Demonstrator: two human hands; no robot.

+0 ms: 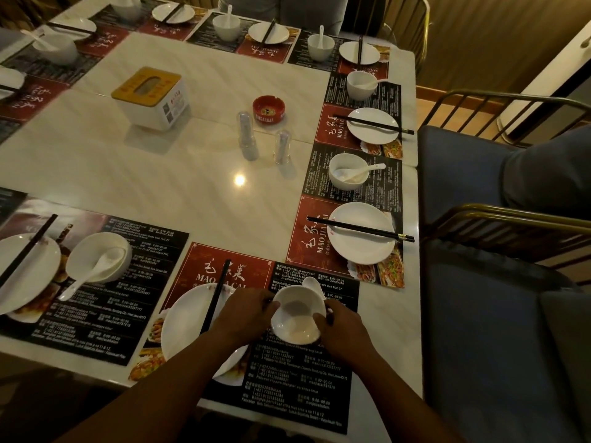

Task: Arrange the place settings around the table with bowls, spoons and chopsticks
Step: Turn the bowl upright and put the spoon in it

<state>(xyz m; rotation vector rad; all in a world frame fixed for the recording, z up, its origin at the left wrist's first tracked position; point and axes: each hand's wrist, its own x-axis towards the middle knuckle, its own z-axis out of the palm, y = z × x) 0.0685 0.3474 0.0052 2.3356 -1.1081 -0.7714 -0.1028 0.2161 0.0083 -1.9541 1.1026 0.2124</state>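
Observation:
Both hands hold a small white bowl (297, 314) over the near placemat (303, 378). My left hand (246, 311) grips its left rim and my right hand (339, 327) grips its right side. A white spoon (312, 284) pokes out just behind the bowl. Left of the bowl lies a white plate (185, 327) with black chopsticks (217, 295) across it. Other settings with a bowl, spoon, plate and chopsticks line the right edge (348, 171), the far edge (225, 25) and the near left (99, 260).
A white tissue box with a yellow top (150, 97), a red ashtray (268, 108) and two clear shakers (248, 135) stand mid-table. Blue-cushioned chairs with metal frames (479, 314) sit close on the right, one with a person's leg on it.

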